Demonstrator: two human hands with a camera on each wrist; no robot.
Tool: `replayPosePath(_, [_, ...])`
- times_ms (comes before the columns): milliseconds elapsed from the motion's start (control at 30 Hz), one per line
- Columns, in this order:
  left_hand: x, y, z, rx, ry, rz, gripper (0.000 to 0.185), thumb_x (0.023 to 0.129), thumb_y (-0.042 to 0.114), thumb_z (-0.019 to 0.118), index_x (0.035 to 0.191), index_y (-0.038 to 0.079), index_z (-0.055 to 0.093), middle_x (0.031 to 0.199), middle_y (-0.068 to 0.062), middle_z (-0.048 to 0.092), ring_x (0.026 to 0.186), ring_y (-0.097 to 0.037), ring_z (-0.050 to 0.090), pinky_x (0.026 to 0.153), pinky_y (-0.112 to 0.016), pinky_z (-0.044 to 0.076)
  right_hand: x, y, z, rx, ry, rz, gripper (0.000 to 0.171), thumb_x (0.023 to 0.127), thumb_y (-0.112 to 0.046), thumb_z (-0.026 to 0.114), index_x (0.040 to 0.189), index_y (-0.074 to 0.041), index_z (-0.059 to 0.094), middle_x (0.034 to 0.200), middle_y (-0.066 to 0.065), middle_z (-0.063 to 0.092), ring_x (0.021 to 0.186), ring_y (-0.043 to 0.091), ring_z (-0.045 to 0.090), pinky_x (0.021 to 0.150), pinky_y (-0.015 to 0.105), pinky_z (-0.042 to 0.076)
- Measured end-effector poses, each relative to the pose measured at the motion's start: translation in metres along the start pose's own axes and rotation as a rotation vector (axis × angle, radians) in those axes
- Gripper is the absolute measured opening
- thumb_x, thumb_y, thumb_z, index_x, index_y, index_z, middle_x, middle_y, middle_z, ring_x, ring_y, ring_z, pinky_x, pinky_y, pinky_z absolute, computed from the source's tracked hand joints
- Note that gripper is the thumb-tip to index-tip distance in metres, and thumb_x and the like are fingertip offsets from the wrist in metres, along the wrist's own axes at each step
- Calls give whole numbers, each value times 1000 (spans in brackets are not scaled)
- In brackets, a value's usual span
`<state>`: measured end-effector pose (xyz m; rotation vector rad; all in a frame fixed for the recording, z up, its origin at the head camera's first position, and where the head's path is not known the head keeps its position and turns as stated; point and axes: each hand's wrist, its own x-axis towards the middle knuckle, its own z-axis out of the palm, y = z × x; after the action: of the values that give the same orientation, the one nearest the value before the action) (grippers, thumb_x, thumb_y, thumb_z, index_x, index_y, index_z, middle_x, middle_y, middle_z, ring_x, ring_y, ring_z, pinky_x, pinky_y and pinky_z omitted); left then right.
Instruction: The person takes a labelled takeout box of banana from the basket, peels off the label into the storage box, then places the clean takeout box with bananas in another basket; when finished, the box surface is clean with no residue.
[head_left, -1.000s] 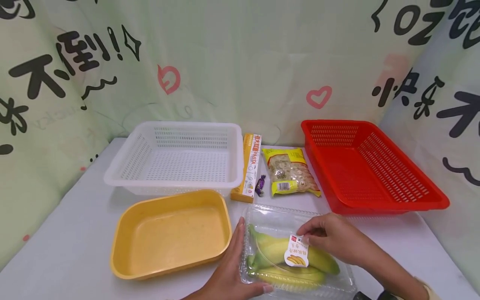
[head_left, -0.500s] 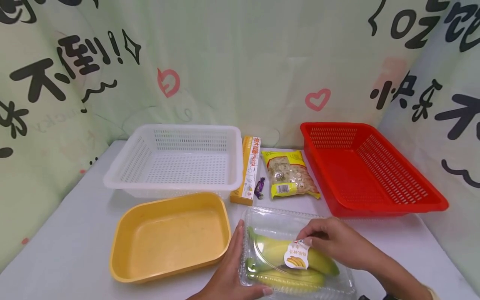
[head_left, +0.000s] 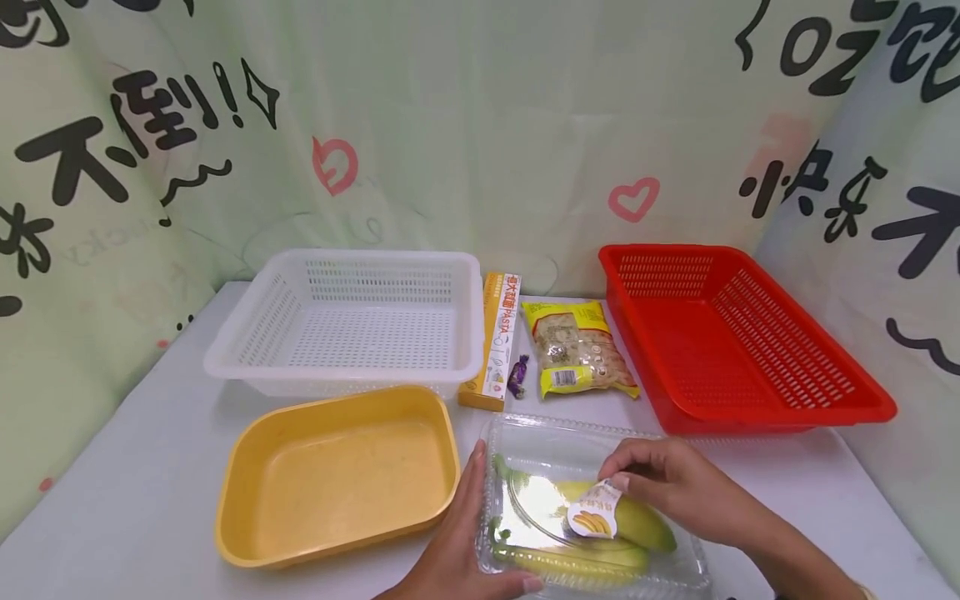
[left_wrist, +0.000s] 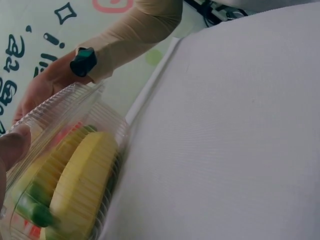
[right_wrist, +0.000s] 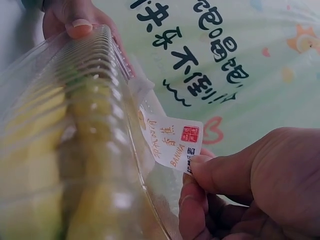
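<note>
1. Head view: the right hand (head_left: 678, 487) is pinching the label (head_left: 592, 514) and peeling it further off the clear banana box (head_left: 540, 442) than a moment ago, so it's nearly free. The left hand (head_left: 461, 542) is bracing the box's side on the white table (head_left: 142, 492), beside the yellow tub (head_left: 337, 475).
2. Left wrist view: blurry, probably just the bananas (left_wrist: 75, 185) inside.
3. Right wrist view: thumb and finger are nipping the label's corner (right_wrist: 175, 142); a printed curtain (right_wrist: 240, 55) is hanging behind.

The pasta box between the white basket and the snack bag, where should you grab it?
Probably from above, across the narrow sides near the middle of the pasta box. It lies flat and long, tight between the white basket and a purple candy, so fingers fit best from overhead.
</note>
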<state>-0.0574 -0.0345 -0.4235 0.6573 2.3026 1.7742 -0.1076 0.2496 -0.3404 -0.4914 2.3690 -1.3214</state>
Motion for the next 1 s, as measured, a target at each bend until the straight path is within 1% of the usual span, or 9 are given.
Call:
replayPosePath(133, [0,1,0,-1,1,-2,129,72,36,87,156,19,-10,162,-3,-11,146,-23,-5,112,-56,8,-3,3,-4,42,32,14,13,95,-11,63,103,-2,67,101,11,63,94,21,57,79,25,54])
replayPosePath(267, [-1,2,0,-1,-3,-18,129,72,36,87,156,19,-9,162,-1,-11,146,-21,-5,112,-55,7,-5,6,-7,92,79,22,19,95,-12,62,106,4,65,96,14,63,87,19,59,75,27,54])
replayPosePath(367, [0,1,0,4,-2,-14,130,72,36,87,156,19,-9,162,-1,-11,146,-22,-5,112,-55,8,-3,5,-6,96,99,36,21,94,-14,64,107,3,66,96,13,64,85,20,60,74,28,55])
replayPosePath(500, [1,1,0,5,3,-9,130,71,36,88,156,19,-9,162,-4,-9,146,-21,-4,113,-53,9,-1,4,-5,94,120,61,23,93,-17,66,108,1,67,99,12,65,88,22,60,75,28,55])
replayPosePath(667, [0,4,0,8,4,-11,129,71,36,88,157,17,-7,162,-5,-9,146,-22,-3,113,-52,9,-1,4,-4,103,122,60,23,93,-16,66,108,1,68,102,13,65,92,23,59,76,29,55])
replayPosePath(767, [-1,7,-1,28,7,-11,129,71,38,87,157,15,-7,162,-6,-8,146,-22,-3,113,-53,9,0,2,-3,103,130,63,24,93,-16,67,108,1,68,102,13,66,92,24,59,76,29,56])
replayPosePath(833, [0,8,-2,45,7,-12,129,71,40,87,156,14,-7,162,-7,-8,146,-22,-3,113,-54,10,0,2,-3,103,136,66,24,93,-17,67,109,1,67,102,13,66,92,25,58,76,29,56])
replayPosePath(1000, [0,11,-4,45,-2,-14,126,73,41,85,157,13,-6,161,-13,-7,145,-30,-3,110,-61,9,0,2,-3,102,139,50,23,93,-16,66,108,1,68,103,14,65,94,25,58,77,29,56])
